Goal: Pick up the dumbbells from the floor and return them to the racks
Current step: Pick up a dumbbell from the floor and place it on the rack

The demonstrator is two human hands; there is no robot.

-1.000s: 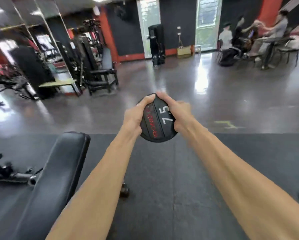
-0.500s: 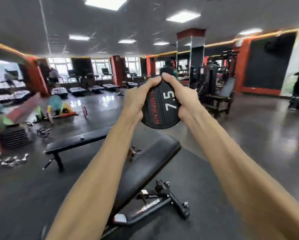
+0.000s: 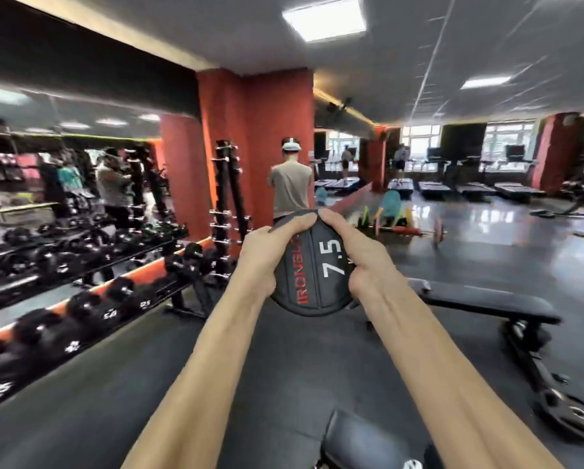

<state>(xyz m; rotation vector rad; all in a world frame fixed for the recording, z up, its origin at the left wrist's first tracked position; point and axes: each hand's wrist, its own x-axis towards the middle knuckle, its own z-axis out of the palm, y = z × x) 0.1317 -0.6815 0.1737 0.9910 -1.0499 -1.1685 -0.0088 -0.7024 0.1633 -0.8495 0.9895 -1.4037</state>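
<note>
Right of long black dumbbell rack (image 3: 80,292): round black 7.5 dumbbell (image 3: 312,265) gripped by left hand (image 3: 266,257) and right hand (image 3: 358,255), fingers curled around rim.

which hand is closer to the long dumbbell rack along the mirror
Left. The left hand grips the dumbbell on the side facing the rack; the right hand grips its far side.
</note>
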